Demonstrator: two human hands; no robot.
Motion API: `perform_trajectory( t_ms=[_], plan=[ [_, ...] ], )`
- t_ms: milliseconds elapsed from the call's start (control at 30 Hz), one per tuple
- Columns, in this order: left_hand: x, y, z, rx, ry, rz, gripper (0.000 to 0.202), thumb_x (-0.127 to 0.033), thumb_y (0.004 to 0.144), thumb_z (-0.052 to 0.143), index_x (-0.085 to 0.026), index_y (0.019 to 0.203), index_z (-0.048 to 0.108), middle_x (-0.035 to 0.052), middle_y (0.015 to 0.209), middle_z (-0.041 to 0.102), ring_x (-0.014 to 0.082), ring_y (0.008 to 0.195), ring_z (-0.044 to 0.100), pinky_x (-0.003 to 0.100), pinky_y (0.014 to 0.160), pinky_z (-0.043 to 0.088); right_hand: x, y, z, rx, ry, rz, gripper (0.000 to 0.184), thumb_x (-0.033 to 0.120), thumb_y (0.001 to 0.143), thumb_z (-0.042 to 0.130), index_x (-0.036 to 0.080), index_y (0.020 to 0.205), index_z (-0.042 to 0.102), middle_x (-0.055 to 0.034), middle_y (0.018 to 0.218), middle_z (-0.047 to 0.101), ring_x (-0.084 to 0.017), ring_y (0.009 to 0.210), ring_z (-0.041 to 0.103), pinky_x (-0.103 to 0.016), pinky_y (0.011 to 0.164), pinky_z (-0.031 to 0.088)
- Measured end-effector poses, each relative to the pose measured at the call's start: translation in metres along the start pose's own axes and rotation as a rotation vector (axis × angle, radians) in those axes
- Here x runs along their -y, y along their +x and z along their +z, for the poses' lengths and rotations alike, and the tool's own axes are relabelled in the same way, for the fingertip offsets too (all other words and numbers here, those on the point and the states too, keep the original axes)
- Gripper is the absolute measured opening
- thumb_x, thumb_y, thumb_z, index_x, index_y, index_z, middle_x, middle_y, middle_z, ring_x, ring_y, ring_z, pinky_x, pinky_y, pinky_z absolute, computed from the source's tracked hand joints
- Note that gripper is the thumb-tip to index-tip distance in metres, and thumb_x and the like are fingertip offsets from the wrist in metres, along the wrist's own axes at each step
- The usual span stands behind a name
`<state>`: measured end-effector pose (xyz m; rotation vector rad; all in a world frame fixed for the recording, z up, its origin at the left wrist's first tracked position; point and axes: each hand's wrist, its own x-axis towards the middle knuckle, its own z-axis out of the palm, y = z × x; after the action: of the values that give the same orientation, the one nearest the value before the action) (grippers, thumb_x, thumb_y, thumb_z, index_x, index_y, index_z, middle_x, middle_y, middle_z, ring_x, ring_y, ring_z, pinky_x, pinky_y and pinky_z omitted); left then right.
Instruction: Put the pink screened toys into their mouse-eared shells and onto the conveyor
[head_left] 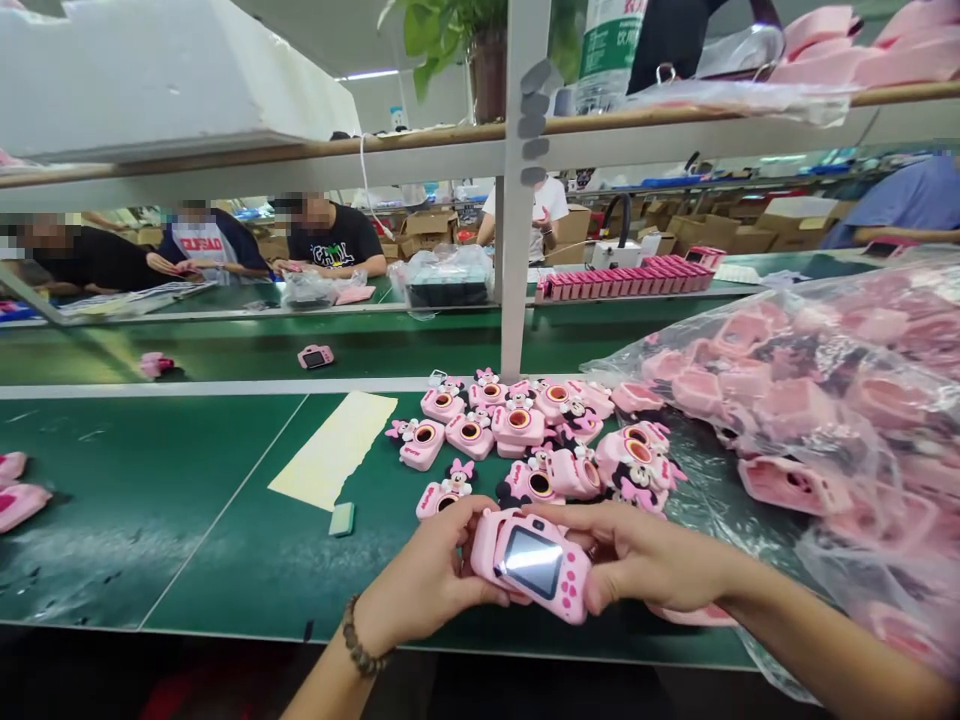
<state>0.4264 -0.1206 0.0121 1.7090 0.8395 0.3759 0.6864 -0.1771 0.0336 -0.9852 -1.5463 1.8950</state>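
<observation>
Both my hands hold one pink toy camera [534, 563] low in the middle of the view, its small screen facing me. My left hand [427, 580], with a bead bracelet on the wrist, grips its left end, fingers curled round it. My right hand [645, 560] grips its right end from above and behind. Just beyond lies a heap of several pink toy cameras [525, 435] with cartoon mouse cases on the green table [187, 520].
A large clear bag of pink cases [840, 420] fills the right side. A yellow sheet [337, 448] and a small green eraser-like block [342, 518] lie to the left. A white post [521, 200] carries an overhead shelf. Several people sit across the conveyor [225, 350].
</observation>
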Motion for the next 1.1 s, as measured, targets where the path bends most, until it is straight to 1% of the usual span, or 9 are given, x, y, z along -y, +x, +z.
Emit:
perform_trajectory(
  t_ms=[167,333,467,567,700,800,900,1000,1100],
  plan=[
    [0.007,0.001,-0.005,0.024,0.019,-0.026,0.077,-0.030,0.060,0.090,-0.033,0.129,0.055,0.0049,0.130,0.058,0.0231,0.108,0.061,0.035,0.088,0.055,-0.018,0.014,-0.006,0.075,0.077,-0.028,0.079,0.037,0.078,0.080,0.030,0.149,0.046,-0.0032,0.128,0.064,-0.023,0.110,0.059,-0.030,0.093,0.047],
    [0.012,-0.002,-0.005,0.036,-0.060,-0.062,0.074,-0.024,0.062,0.088,-0.033,0.128,0.055,0.0060,0.130,0.059,0.0240,0.108,0.063,0.038,0.091,0.056,-0.028,0.025,-0.013,0.085,0.022,0.008,0.077,0.036,0.075,0.081,0.032,0.146,0.051,0.0002,0.114,0.067,-0.020,0.094,0.061,-0.028,0.084,0.050],
    [0.014,-0.006,-0.009,-0.018,-0.009,-0.053,0.067,-0.031,0.066,0.086,-0.033,0.126,0.057,0.0056,0.129,0.061,0.0257,0.113,0.062,0.037,0.092,0.056,-0.036,0.029,-0.010,-0.066,-0.019,-0.026,0.073,0.035,0.069,0.084,0.034,0.138,0.059,-0.0007,0.106,0.066,-0.021,0.090,0.061,-0.029,0.078,0.052],
    [0.019,-0.010,-0.011,-0.084,-0.090,-0.015,0.063,-0.031,0.071,0.083,-0.034,0.127,0.054,0.0054,0.130,0.060,0.0238,0.113,0.063,0.034,0.092,0.056,-0.043,0.029,-0.003,-0.256,0.102,0.004,0.082,0.037,0.071,0.084,0.037,0.146,0.050,-0.0027,0.111,0.063,-0.020,0.090,0.062,-0.030,0.076,0.053],
    [0.025,-0.016,-0.008,-0.088,-0.128,0.024,0.058,-0.035,0.079,0.076,-0.034,0.131,0.048,0.0068,0.133,0.056,0.0234,0.112,0.063,0.035,0.089,0.057,-0.049,0.029,0.009,-0.194,0.363,-0.005,0.087,0.040,0.074,0.083,0.034,0.150,0.042,-0.0062,0.127,0.060,-0.023,0.108,0.061,-0.033,0.086,0.051],
    [0.025,-0.017,-0.002,-0.111,-0.007,0.059,0.088,-0.043,0.068,0.085,-0.038,0.141,0.035,0.0081,0.148,0.042,0.0299,0.129,0.053,0.042,0.102,0.051,-0.050,0.035,0.020,-0.267,0.443,-0.092,0.079,0.029,0.069,0.088,0.029,0.138,0.051,-0.0049,0.120,0.063,-0.023,0.112,0.061,-0.036,0.094,0.049],
    [0.024,-0.011,0.009,-0.151,0.033,0.070,0.113,-0.047,0.053,0.093,-0.035,0.144,0.026,0.0104,0.151,0.036,0.0340,0.136,0.045,0.050,0.115,0.040,-0.049,0.044,0.030,-0.406,0.402,-0.117,0.065,0.023,0.067,0.087,0.029,0.123,0.056,-0.0024,0.110,0.063,-0.021,0.095,0.064,-0.035,0.085,0.052],
    [0.025,-0.002,0.022,-0.279,0.017,0.059,0.086,-0.046,0.073,0.080,-0.030,0.140,0.027,0.0112,0.142,0.042,0.0286,0.129,0.051,0.048,0.113,0.040,-0.048,0.054,0.038,-0.567,0.252,-0.167,0.040,0.030,0.071,0.084,0.024,0.105,0.062,-0.0026,0.105,0.059,-0.020,0.092,0.061,-0.034,0.083,0.051],
    [0.027,0.003,0.027,-0.346,-0.041,0.045,0.067,-0.039,0.083,0.070,-0.027,0.135,0.028,0.0098,0.131,0.050,0.0237,0.118,0.057,0.044,0.107,0.045,-0.049,0.063,0.044,-0.640,0.172,-0.210,0.034,0.033,0.072,0.083,0.022,0.095,0.061,-0.0022,0.102,0.054,-0.020,0.091,0.059,-0.032,0.081,0.050]
  ],
)
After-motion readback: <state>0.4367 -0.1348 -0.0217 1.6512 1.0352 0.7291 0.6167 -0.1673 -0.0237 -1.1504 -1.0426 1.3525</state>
